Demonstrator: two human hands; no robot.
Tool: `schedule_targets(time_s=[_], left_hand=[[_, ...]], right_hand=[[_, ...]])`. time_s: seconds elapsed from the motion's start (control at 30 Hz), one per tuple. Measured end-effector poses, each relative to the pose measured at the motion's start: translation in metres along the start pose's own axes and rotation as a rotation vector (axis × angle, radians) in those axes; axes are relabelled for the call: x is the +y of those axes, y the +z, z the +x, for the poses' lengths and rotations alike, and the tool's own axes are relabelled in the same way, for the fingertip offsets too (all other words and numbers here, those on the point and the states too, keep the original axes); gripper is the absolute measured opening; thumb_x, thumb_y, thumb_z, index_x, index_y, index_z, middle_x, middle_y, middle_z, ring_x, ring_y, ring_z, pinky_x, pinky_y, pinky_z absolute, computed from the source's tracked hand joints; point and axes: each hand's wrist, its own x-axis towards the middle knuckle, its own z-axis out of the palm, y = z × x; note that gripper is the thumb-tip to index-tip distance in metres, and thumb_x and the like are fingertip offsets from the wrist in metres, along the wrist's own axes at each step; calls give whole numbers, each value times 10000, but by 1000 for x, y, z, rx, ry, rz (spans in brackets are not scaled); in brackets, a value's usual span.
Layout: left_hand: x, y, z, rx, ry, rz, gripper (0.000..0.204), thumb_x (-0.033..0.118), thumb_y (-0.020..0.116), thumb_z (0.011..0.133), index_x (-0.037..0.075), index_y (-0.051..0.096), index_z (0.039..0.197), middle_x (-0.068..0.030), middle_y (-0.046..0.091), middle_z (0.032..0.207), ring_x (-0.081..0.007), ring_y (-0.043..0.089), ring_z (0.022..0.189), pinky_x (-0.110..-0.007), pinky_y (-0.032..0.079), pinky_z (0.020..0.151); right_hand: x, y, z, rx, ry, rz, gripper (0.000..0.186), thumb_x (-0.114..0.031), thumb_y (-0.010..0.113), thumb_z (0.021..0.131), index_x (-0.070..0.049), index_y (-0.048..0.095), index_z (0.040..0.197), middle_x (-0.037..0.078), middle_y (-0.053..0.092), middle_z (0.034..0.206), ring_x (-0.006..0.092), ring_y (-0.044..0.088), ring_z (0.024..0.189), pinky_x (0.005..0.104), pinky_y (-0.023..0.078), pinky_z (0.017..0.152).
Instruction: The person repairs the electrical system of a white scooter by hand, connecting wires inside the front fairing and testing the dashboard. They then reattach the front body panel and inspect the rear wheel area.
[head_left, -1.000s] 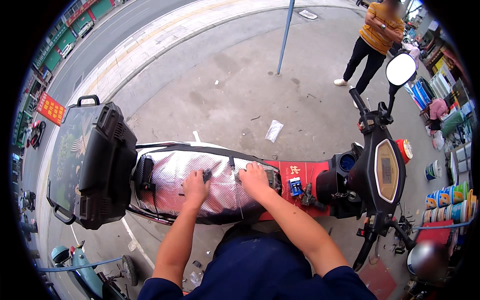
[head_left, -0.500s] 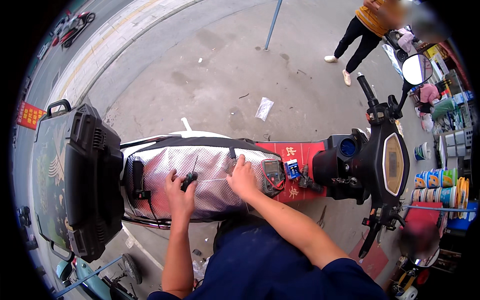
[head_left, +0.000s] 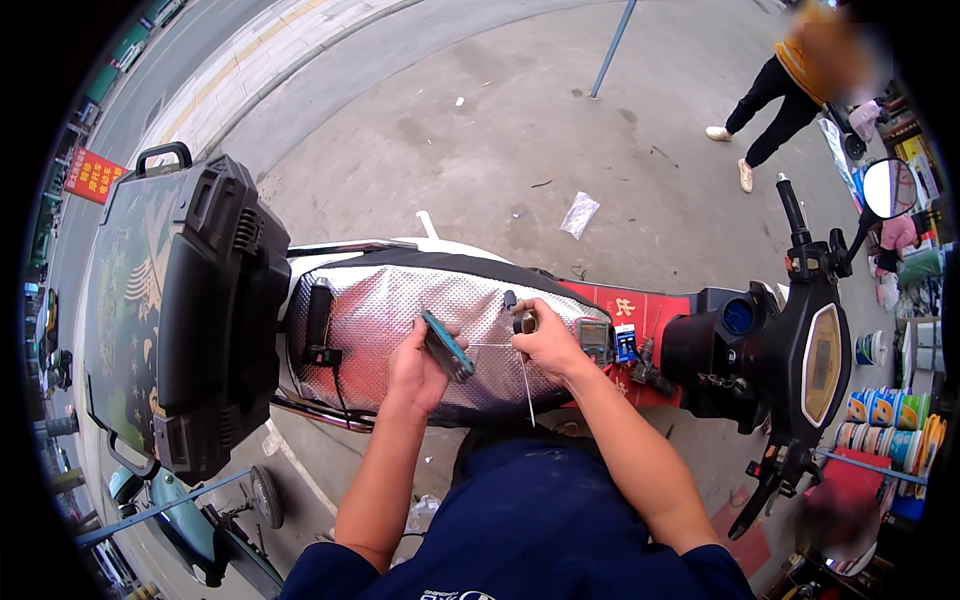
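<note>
A silver quilted cover (head_left: 370,300) lies over the seat of a scooter in front of me. Above it my left hand (head_left: 415,375) is closed on a flat, narrow dark thing with teal edges (head_left: 447,345); its kind I cannot make out. My right hand (head_left: 552,345) grips what appears to be a screwdriver (head_left: 529,395), its dark round handle end showing at the fingers and its thin shaft pointing toward me. Between the hands runs a thin pale line. Close to my right hand lie a grey multimeter (head_left: 595,342), a small blue and white box (head_left: 626,343) and a dark power drill (head_left: 650,370).
A large black top case (head_left: 205,320) stands at the left, the handlebar (head_left: 800,260) at the right. A person (head_left: 790,90) stands at the far right. Plastic wrapping (head_left: 579,215) lies on the pavement. Several paint-like tubs (head_left: 885,405) stand at the right edge.
The view has shifted, so the scooter appears farther right. The thin-shafted tool seen at my left hand is now in my right, and my left hand holds the teal-edged thing.
</note>
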Motion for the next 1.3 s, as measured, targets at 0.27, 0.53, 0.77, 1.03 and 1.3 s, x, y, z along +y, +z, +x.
schedule_targets(time_s=[0.27, 0.53, 0.77, 1.03, 1.3], left_hand=[[-17, 38, -32, -66, 28, 63, 335, 307, 470, 986, 25, 553, 1146, -92, 634, 1013, -191, 627, 924, -348, 506, 825], [-22, 47, -25, -104, 3, -228, 178, 102, 572, 901, -10, 592, 1039, -71, 622, 877, -195, 613, 803, -317, 506, 748], [35, -6, -62, -82, 394, 28, 187, 64, 619, 812, 11, 551, 978, -81, 580, 731, -203, 589, 703, -326, 486, 708], [61, -108, -189, -50, 626, 117, 295, 86, 604, 748, 23, 526, 1025, -86, 535, 689, -214, 525, 617, -356, 443, 664], [53, -95, -192, -164, 401, 192, 336, 317, 615, 847, 40, 603, 1036, -26, 421, 638, -187, 399, 608, -343, 354, 628]], right_hand=[[-35, 51, -41, -92, -528, -705, 487, -37, 603, 711, -2, 449, 1172, 240, 447, 1141, 422, 519, 1045, 432, 442, 929], [-38, 55, -56, -101, -771, -811, 426, -116, 682, 687, -4, 492, 1052, 194, 552, 1015, 377, 545, 988, 423, 450, 865], [-55, 61, -39, -59, -284, -335, 428, -226, 712, 720, -2, 509, 1023, 76, 575, 815, 177, 556, 746, 317, 467, 698], [-32, 219, 20, -415, -376, -808, 934, -307, 683, 714, 77, 168, 1392, 274, 645, 883, 403, 643, 863, 424, 517, 790], [-3, 196, 15, -262, -365, -404, 465, -203, 691, 677, -9, 436, 1015, 211, 624, 871, 410, 615, 870, 447, 480, 746]])
